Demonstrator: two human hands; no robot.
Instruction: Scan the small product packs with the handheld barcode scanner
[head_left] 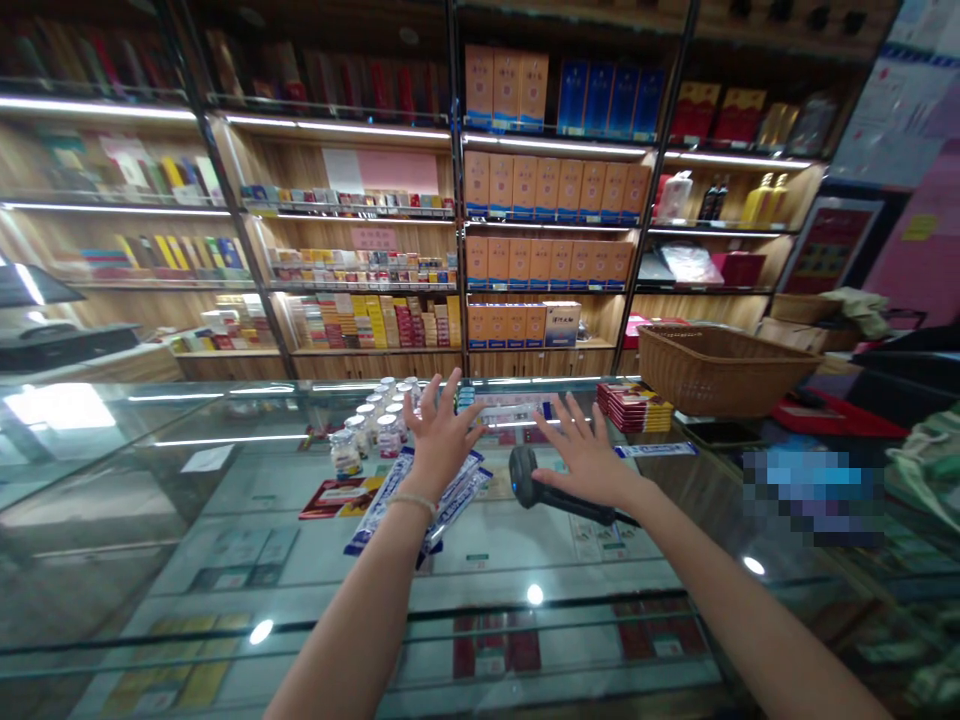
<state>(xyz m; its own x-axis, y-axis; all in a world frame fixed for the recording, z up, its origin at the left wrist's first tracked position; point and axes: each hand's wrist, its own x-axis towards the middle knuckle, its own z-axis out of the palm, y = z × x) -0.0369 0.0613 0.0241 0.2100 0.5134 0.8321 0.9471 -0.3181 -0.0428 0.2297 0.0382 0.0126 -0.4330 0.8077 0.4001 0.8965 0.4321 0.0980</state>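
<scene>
Fingers spread, my left hand (437, 440) hovers over the glass counter and holds nothing. Below it lie several long blue-and-white packets (386, 500), partly hidden by my wrist, beside a red packet (337, 497). Small lidded jars (360, 432) stand in a group just left of that hand. My right hand (585, 455) is also empty with its fingers apart. A black handheld barcode scanner (526, 480) lies under and left of it; whether the hand touches its handle I cannot tell. Another blue-and-white packet (660, 450) lies to the right.
A stack of red-and-yellow packets (634, 406) and a brown wicker basket (727, 365) stand at the right of the glass counter (292, 560). White paper (207, 459) lies at left. Behind, lit shelves hold boxes (555, 185) and bottles.
</scene>
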